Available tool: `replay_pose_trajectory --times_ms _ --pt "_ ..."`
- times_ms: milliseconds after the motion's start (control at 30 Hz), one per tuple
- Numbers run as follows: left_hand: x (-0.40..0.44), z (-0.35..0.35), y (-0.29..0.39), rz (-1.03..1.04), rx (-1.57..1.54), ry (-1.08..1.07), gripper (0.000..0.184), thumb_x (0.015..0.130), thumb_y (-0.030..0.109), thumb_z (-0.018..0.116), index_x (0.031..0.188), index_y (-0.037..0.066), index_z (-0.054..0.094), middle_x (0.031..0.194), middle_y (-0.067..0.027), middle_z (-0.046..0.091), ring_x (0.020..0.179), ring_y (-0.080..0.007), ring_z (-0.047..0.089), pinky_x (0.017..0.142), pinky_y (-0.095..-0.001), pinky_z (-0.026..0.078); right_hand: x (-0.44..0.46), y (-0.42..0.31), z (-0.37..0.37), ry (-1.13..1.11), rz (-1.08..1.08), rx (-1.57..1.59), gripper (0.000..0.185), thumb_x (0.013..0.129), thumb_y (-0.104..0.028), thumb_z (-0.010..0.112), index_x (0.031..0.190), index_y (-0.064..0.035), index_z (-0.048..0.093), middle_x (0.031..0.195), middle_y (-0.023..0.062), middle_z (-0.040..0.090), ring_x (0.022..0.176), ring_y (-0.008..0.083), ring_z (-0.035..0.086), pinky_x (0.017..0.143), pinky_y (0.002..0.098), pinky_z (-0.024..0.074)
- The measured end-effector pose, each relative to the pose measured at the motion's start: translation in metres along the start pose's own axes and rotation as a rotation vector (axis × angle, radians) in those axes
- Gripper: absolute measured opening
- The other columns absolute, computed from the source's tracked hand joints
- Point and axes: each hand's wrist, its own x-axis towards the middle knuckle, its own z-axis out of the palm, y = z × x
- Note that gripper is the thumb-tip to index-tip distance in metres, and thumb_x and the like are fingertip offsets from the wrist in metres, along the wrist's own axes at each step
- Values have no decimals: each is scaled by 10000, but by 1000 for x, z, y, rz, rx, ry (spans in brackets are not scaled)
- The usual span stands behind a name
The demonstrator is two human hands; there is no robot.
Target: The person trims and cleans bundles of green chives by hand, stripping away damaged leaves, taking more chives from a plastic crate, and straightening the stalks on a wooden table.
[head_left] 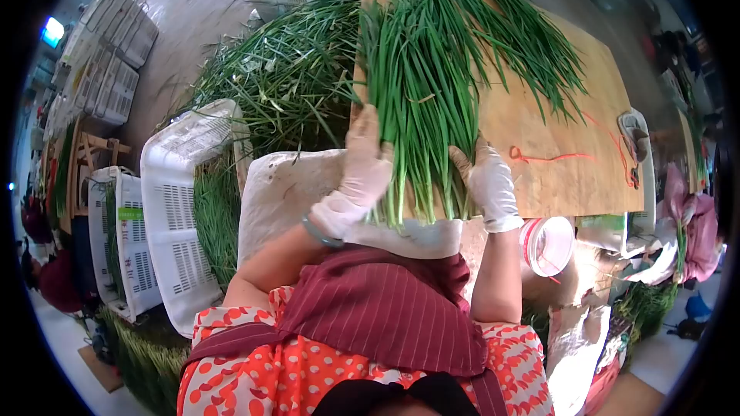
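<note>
The bench (574, 194) is made of flat tan wood, and its near edge is set close to the person's dark red apron (385, 312). The bunch of long green leaves (424, 92) is laid along the left edge, stretched from the far edge to the near edge. Little room is left at the left edge, where a big, messy heap of green leaves (285, 69) is piled close by. More room is found on the right, where plain wood is seen from the bunch to the near right corner, with a thin red string (563, 156) laid across part of it. By the far edge, a second bunch (532, 46) is placed, its tips spread toward the right edge.

Both hands are covered by thin, wrinkled white gloves (502, 204). The left hand (368, 166) is set against the bunch's left side, its fingers straight and not clenched. The right hand (489, 181) is set against the right side, its thumb on the leaves and its fingers loose. How hard the leaves are pressed cannot be told.

The leaves are thin, smooth and strap-shaped. The bunch's long axis is lined up with the left edge, and pale ends are pointed at the person, by the near edge.
</note>
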Motion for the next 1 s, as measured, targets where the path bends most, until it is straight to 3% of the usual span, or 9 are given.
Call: replay_pose_trajectory --times_ms 167,233,433,500,533,667,800,833,1000 --pt "-4 40 7 12 -60 -13 658 832 42 476 1384 -75 138 1435 -223 195 1344 -319 173 1107 -320 129 16 -33 -11 201 10 -258 643 795 -346 615 1346 -125 367 1225 185 490 1043 375 518 803 467 446" --pt "-2 42 6 8 -52 -48 661 836 52 487 1390 -60 145 1445 -216 179 1354 -319 148 1107 -312 117 23 -42 -11 382 -404 -298 673 782 -357 628 1356 -139 353 1254 161 470 1159 354 429 910 474 376" --pt "-22 -14 11 101 -107 -15 714 841 44 538 1409 -24 112 1467 -185 153 1369 -245 122 1101 -321 104 27 -20 -13 417 -197 -313 788 734 -453 661 1365 -115 333 1269 199 463 1134 377 450 939 471 363" --pt "-28 -14 9 61 -183 -14 728 844 40 544 1414 -16 94 1469 -172 159 1367 -224 129 1099 -323 114 25 -19 -22 70 202 -101 908 699 -508 681 1380 -67 274 1183 241 523 1039 416 522 889 445 419" --pt "-29 -11 6 26 -396 -27 744 845 24 544 1418 -10 71 1462 -157 176 1355 -213 156 1094 -320 138 27 -14 -15 49 85 24 994 675 -514 710 1387 -30 213 1129 257 556 1005 425 550 856 417 447" --pt "-21 11 18 -170 -677 -29 801 823 -49 551 1422 0 23 1375 -126 323 1206 -189 382 1009 -294 317 12 -27 5 10 45 231 901 713 -400 731 1369 -4 258 1261 268 457 1127 384 487 922 384 408" --pt "-10 2 38 -452 -956 -44 812 788 0 630 1422 24 123 1397 -168 277 1281 -220 292 1051 -280 250 -1 -27 36 33 18 815 617 861 -164 596 1372 0 293 1282 181 481 1149 243 485 955 296 363" --pt "-8 -7 45 -463 -1262 -80 813 773 -30 629 1419 23 137 1386 -160 295 1269 -218 305 1044 -270 261 -1 -25 33 37 11 814 617 861 -164 596 1372 0 293 1282 181 481 1149 243 485 955 296 363" --pt "-16 12 5 -204 -701 72 855 725 -46 640 1412 -2 132 1414 -152 254 1284 -228 284 1061 -292 232 2 -8 2 147 52 192 563 855 -205 596 1352 -80 364 1316 224 432 1192 345 446 985 355 349"
